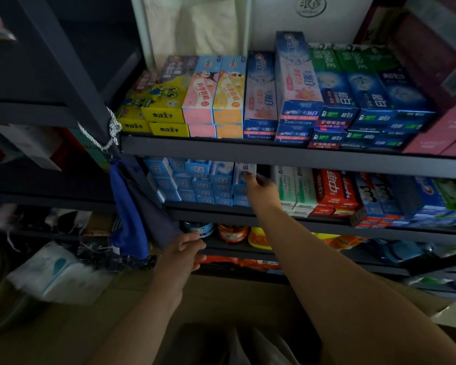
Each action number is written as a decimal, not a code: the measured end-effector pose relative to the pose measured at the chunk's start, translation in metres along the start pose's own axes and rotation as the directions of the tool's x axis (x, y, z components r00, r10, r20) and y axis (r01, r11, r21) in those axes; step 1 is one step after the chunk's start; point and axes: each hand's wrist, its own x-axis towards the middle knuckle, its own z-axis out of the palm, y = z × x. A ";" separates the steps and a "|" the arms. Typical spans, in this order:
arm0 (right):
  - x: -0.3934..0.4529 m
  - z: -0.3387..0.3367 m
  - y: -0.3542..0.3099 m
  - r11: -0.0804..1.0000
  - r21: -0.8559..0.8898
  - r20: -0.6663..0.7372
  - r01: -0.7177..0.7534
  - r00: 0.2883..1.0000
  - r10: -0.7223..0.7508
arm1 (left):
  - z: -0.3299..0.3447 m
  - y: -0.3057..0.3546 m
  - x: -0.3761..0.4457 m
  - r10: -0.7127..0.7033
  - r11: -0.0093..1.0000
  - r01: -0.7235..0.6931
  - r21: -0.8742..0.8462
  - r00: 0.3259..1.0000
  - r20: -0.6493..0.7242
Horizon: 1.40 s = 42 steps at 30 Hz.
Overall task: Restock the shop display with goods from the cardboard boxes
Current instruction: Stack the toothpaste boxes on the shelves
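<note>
My right hand [262, 189] reaches into the middle shelf and grips a light blue and white toothpaste box [246, 171] at its near end, right of the stack of blue toothpaste boxes [195, 184]. A dark gap lies just right of the held box. My left hand [182, 252] hangs lower, in front of the third shelf's edge [221, 246], fingers loosely bent and holding nothing. A brown cardboard box [221, 312] lies below my arms in dim light.
The top shelf holds rows of toothpaste boxes [274, 101]. Green, red and blue boxes [353, 196] fill the middle shelf's right part. Jars [232, 233] stand on the third shelf. A blue cloth bag [128, 217] hangs from the upright post. Tissue packs [50, 272] lie lower left.
</note>
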 end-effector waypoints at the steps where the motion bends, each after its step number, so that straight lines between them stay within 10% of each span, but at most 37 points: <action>1: 0.003 0.001 0.000 1.000 0.010 0.009 -0.026 1.000 0.026 | -0.001 -0.001 0.000 0.010 1.000 -0.010 0.021 1.000 -0.008; 17: 0.008 -0.002 0.008 0.930 -0.266 0.163 0.252 0.963 -0.214 | -0.011 -0.012 -0.002 -0.031 0.999 0.032 0.027 0.999 -0.032; 34: 0.002 0.000 0.021 0.978 0.046 0.154 0.205 0.966 -0.210 | -0.011 -0.023 -0.002 -0.077 0.997 0.076 -0.023 0.996 -0.035; 42: 0.010 -0.002 0.014 0.931 -0.159 0.098 0.327 0.944 -0.315 | -0.013 -0.029 0.004 -0.102 0.994 0.100 -0.039 0.994 -0.039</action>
